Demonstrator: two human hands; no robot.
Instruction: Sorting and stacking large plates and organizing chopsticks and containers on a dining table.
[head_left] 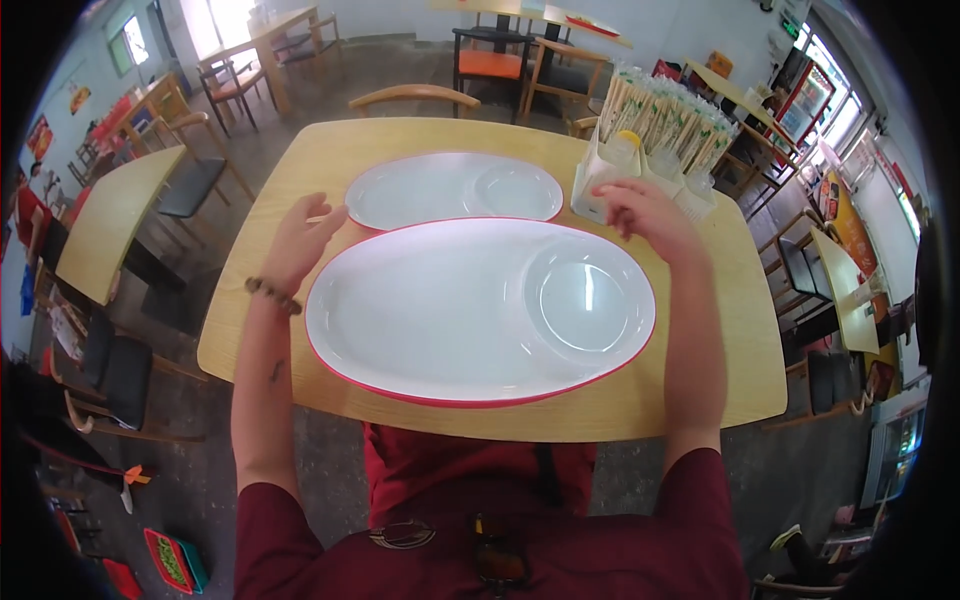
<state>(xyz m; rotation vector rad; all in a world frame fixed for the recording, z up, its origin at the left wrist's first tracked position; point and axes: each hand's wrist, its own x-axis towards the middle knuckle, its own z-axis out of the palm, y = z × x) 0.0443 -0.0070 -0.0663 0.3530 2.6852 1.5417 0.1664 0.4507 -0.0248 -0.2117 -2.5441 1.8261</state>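
Observation:
A large white oval plate [420,310] with a red rim and a round compartment at its right end lies near me on the wooden table. Behind it is another white oval plate [410,190] of the same shape, its front edge partly hidden. My left hand [303,238], a beaded bracelet at the wrist, hovers by the left ends of both plates, fingers apart and nothing in them. Over on the right, my right hand [648,215] is raised beside the caddy, its fingers loosely bent and apart, holding nothing. Neither hand appears to grip a plate.
A white caddy [588,190] with many wrapped chopsticks and a yellow-capped jar [623,145] stands at the table's back right. A wooden chair [415,96] is tucked behind the table. Other tables and chairs stand around, and a green-filled basket [172,560] is at lower left.

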